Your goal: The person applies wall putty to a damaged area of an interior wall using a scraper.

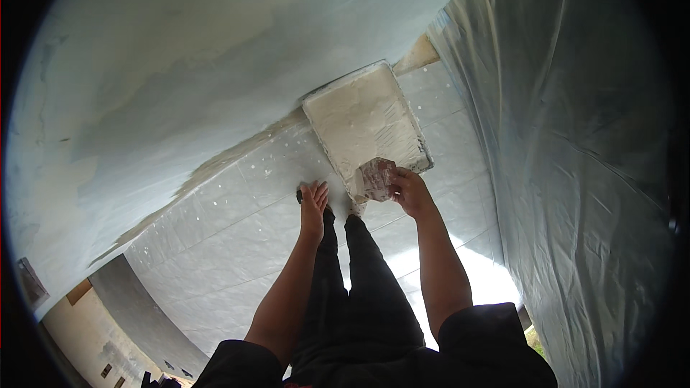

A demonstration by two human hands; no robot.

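Near the middle of the frame the right hand (410, 191) is closed around a plaster-smeared trowel (374, 178), gripping it at its right side — the flat blade, caked in pale and reddish-brown residue, sits just left of the knuckles. The blade touches or overlaps the near, lower corner of a rectangular tray (366, 123) filled with off-white plaster; whether it rests on the rim or dips into the mix cannot be told. The tray lies on the tiled floor (237, 230), slanting from the centre toward the upper right of the frame, with its far end against the foot of the wall (180, 65).

The left hand (313, 205) sits just left of centre, well apart from the trowel, fingers stretched and loosely spread — open and holding nothing. It hangs over the floor just beside a dark shoe tip (300, 196); whether the fingertips touch anything is unclear.

Both bare forearms rise from the lower edge of the frame, out of dark sleeves, and between them stand the person's legs in dark trousers (359, 294).

The wall fills the upper left of the frame, patchy in pale grey and white, with a rough unfinished strip along its base. A sheet of translucent plastic (575, 172) hangs down the whole right side. The pale floor tiles are speckled with white spots near the tray.
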